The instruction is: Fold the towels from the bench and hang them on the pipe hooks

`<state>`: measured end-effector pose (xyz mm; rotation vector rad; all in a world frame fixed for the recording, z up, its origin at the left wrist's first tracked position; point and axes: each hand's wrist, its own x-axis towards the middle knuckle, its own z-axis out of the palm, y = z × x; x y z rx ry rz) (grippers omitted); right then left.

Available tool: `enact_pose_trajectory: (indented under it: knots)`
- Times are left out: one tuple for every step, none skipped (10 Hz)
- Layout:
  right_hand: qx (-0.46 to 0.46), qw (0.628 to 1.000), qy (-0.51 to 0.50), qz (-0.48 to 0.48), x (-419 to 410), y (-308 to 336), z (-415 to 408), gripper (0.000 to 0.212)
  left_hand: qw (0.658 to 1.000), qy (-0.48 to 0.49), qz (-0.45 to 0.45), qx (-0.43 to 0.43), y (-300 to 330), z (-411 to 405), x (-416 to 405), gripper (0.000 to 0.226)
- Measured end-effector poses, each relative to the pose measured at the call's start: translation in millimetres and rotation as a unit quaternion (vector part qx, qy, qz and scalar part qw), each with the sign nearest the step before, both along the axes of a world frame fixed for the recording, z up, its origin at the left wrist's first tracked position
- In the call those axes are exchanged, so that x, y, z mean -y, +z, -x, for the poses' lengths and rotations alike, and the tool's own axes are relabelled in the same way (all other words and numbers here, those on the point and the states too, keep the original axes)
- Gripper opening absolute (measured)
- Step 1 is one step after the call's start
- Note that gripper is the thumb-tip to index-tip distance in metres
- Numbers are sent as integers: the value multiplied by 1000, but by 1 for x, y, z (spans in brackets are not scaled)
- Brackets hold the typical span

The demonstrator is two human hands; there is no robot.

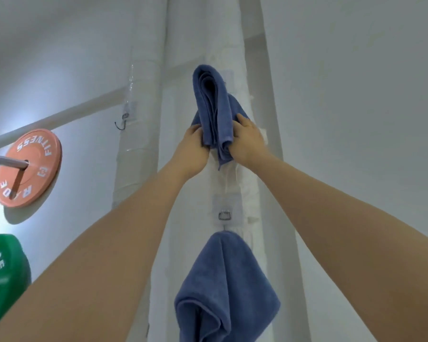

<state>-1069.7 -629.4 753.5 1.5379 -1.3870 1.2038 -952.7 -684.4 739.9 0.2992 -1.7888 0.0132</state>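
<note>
Folded blue terry towel: plush, layered, draped high on white wrapped pipe, lower end gripped from both sides by left hand and right hand. Left: orange round weight plate, green plate, bare wire hook. Below: second blue towel, hanging from metal hook.

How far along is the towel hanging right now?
Done: one blue towel hangs from the lower hook on the wide pipe. In hand: both the left hand and right hand hold a folded towel high against that pipe. Left: the hook on the thin pipe is bare; the bench is out of view.
</note>
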Motion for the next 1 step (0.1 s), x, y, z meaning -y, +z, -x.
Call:
enact_pose_trajectory:
  knots:
    - [37,998,58,5,-33,-39,-13,27,999,4,-44,30,-48,-25,-19,46]
